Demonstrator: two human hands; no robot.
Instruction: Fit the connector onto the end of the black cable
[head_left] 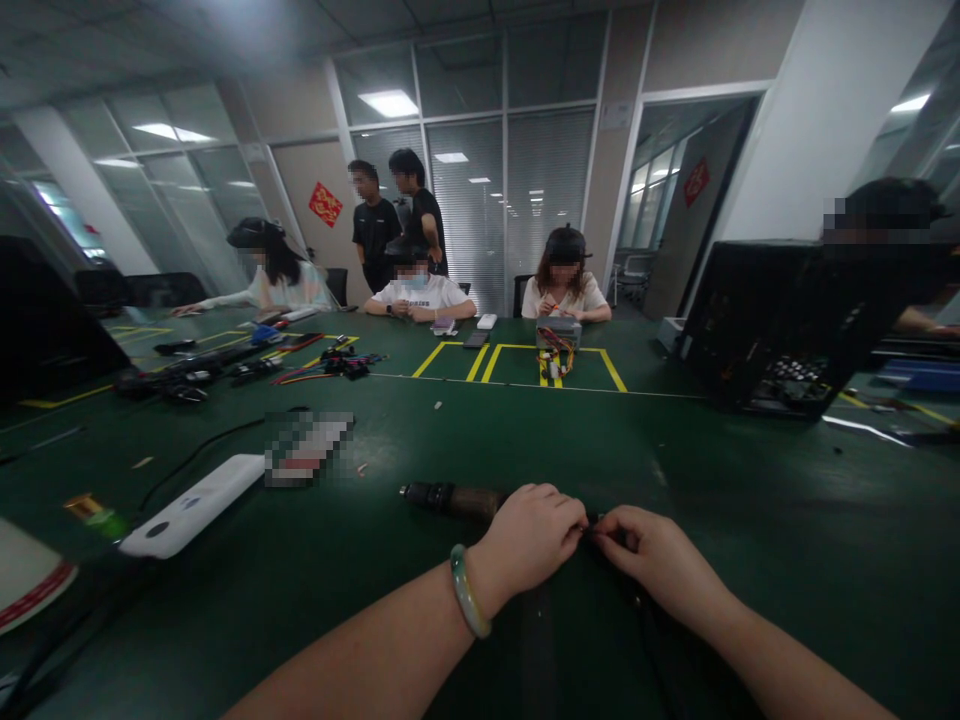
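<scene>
My left hand, with a jade-coloured bangle at the wrist, has its fingers closed in a pinch. My right hand pinches from the other side, and the fingertips of both nearly meet. Between them is something small and dark, too hidden to name. A dark electric screwdriver lies on the green table, its bit end pointing left. My left hand covers its rear part. Below my right hand, a dark cord-like line runs toward the near edge.
A white power strip and a pixelated item lie left. Cables heap farther back. A black computer case stands right. Across the table, a person handles a grey power supply; others sit or stand nearby.
</scene>
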